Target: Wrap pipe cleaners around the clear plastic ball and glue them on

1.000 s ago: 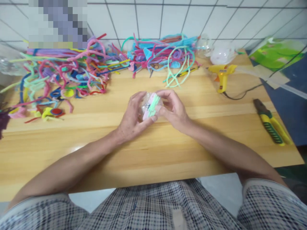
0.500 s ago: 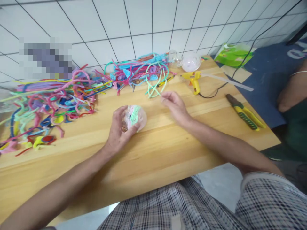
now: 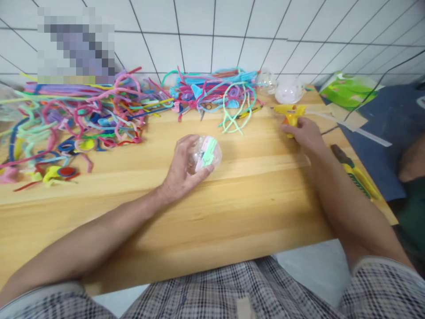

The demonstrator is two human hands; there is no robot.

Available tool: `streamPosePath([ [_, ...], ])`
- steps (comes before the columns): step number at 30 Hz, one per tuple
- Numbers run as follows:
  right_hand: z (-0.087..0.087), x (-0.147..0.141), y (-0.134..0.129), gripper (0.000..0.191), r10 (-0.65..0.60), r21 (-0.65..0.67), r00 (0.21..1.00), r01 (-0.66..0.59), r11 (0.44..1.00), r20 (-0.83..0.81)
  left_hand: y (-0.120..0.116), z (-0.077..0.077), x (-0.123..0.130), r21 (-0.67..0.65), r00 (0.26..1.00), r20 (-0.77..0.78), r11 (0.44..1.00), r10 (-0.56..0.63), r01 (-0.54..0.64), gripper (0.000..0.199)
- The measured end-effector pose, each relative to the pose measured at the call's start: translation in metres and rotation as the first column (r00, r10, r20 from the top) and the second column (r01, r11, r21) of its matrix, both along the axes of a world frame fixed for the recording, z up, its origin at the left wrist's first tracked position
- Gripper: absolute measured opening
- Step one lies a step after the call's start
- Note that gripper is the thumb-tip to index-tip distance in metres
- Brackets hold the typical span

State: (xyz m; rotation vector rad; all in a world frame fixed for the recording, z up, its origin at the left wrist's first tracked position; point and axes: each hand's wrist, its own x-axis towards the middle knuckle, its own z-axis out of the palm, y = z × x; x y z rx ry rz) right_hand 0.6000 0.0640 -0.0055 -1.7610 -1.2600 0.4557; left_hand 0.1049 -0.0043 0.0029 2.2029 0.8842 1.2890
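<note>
My left hand (image 3: 184, 168) is wrapped round a clear ball (image 3: 216, 153) with mint green and pale pink fuzzy strips on it, held just above or on the wooden table (image 3: 199, 217). Farther right, my right hand (image 3: 305, 135) has its fingers closed round the handle of a yellow glue gun (image 3: 289, 110), whose nozzle points left. Between the two hands and farther back lie looped mint green pipe cleaners (image 3: 232, 126).
Tangled colourful pipe cleaners (image 3: 79, 115) cover the back left. Another clear ball (image 3: 288, 91) stands by the wall. Yellow-green pliers (image 3: 358, 177) lie near the right edge, and a green package (image 3: 347, 91) sits behind. A person's arm (image 3: 413, 161) shows at far right.
My right hand has moved right from beside the mint green pipe cleaners and taken hold of the glue gun. My left hand still holds the ball. The camera view has shifted.
</note>
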Motion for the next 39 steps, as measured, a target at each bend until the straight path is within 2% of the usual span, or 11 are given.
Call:
streamPosePath([
  [2, 0.007, -0.003, 0.004, 0.024, 0.067, -0.002, 0.998, -0.067, 0.998, 0.006, -0.002, 0.003, -0.001, -0.001, 1.0, -0.002, 1.0, -0.005, 0.005, 0.076],
  [4, 0.018, -0.018, 0.0, 0.017, 0.127, 0.087, 0.992, -0.126, 0.988, -0.004, -0.002, 0.005, 0.0, -0.013, 1.0, -0.011, 1.0, -0.002, 0.002, 0.076],
  [8, 0.045, -0.078, -0.034, 0.025, 0.146, 0.204, 0.989, -0.146, 0.968, 0.016, -0.001, 0.006, 0.002, -0.02, 1.0, -0.01, 1.0, -0.006, 0.006, 0.075],
  [10, 0.054, -0.11, -0.054, 0.032, 0.193, 0.182, 0.978, -0.204, 0.962, 0.077, 0.0, 0.005, 0.002, -0.034, 1.0, 0.007, 0.999, -0.016, 0.016, 0.075],
  [12, 0.058, -0.135, -0.069, 0.034, 0.27, 0.223, 0.927, -0.33, 0.917, 0.259, 0.001, 0.004, 0.001, -0.086, 1.0, 0.027, 0.996, -0.007, 0.009, 0.074],
  [14, 0.055, -0.15, -0.077, 0.034, 0.409, 0.219, 0.804, -0.534, 0.817, 0.431, 0.002, 0.003, -0.001, -0.162, 0.999, 0.035, 0.987, 0.019, -0.014, 0.075],
  [17, 0.046, -0.16, -0.08, 0.038, 0.521, 0.144, 0.674, -0.673, 0.726, 0.523, 0.003, 0.001, -0.006, -0.244, 0.999, 0.017, 0.969, 0.044, -0.038, 0.08],
  [19, 0.041, -0.164, -0.082, 0.04, 0.523, 0.146, 0.642, -0.699, 0.7, 0.561, 0.004, 0.0, -0.008, -0.271, 0.999, 0.006, 0.962, 0.043, -0.039, 0.084],
  [24, 0.039, -0.177, -0.091, 0.046, 0.518, 0.166, 0.495, -0.815, 0.555, 0.698, 0.005, 0.002, -0.01, -0.274, 1.0, 0.016, 0.961, 0.024, -0.019, 0.085],
  [32, 0.042, -0.187, -0.096, 0.043, 0.563, 0.18, 0.469, -0.852, 0.492, 0.68, 0.001, 0.008, -0.01, -0.267, 0.999, 0.016, 0.962, -0.047, 0.049, 0.083],
  [39, 0.044, -0.19, -0.097, 0.05, 0.45, 0.197, 0.437, -0.852, 0.485, 0.779, 0.005, 0.0, -0.012, -0.246, 0.995, 0.066, 0.965, -0.073, 0.087, 0.087],
])
